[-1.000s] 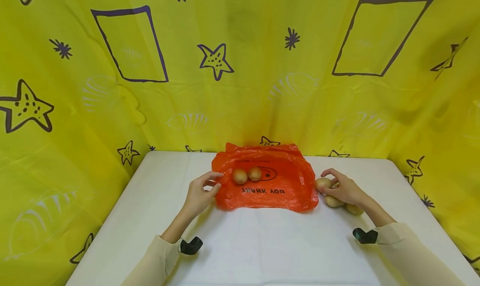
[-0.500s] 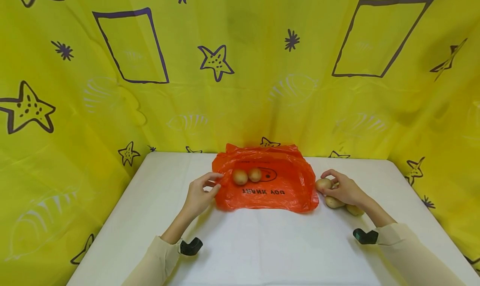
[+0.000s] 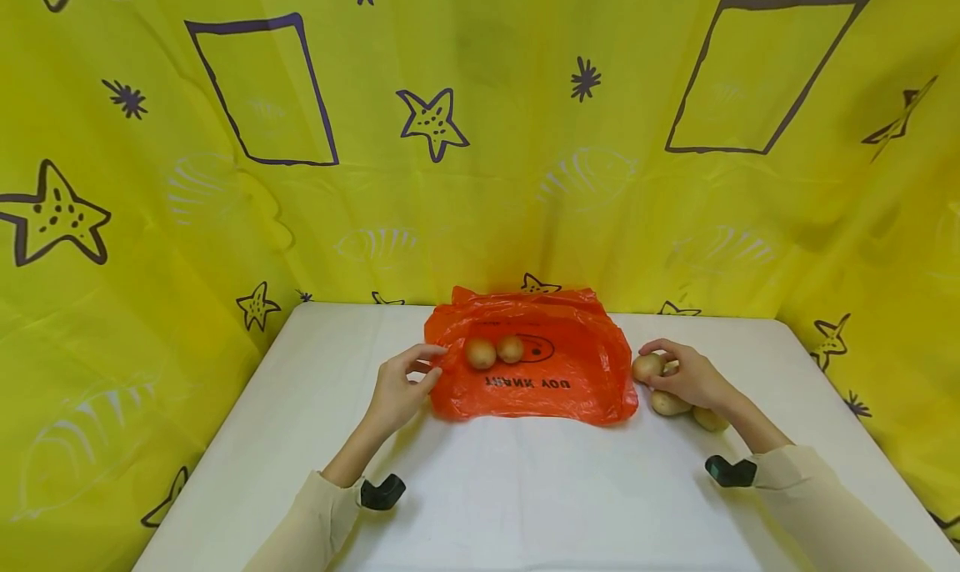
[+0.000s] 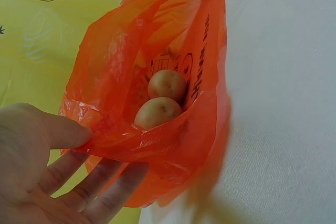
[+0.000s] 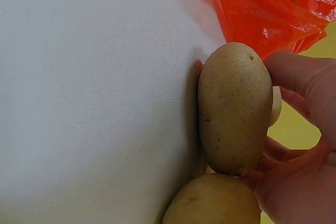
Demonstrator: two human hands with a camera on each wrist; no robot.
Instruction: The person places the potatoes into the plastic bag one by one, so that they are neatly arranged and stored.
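An orange-red plastic bag (image 3: 577,397) lies on the table with its mouth spread wide. Two potatoes (image 4: 168,86) sit inside it, side by side. My left hand (image 3: 396,388) pinches the bag's left rim, thumb on the inner side and fingers behind it. To the right of the bag, my right hand (image 3: 688,380) holds a potato (image 3: 647,369) between thumb and fingers. In the right wrist view that potato (image 5: 276,106) is mostly hidden behind a nearer potato (image 5: 236,108). Another potato (image 3: 710,420) lies close by, under the right wrist.
A white cloth covers the table (image 3: 540,489). Yellow curtains (image 3: 495,197) with drawn stars and fish hang behind and at both sides. The bag's back edge is close to the rear curtain.
The held potato has shifted very slightly to the right with the right hand's fingers. The left hand and the bag look unmoved.
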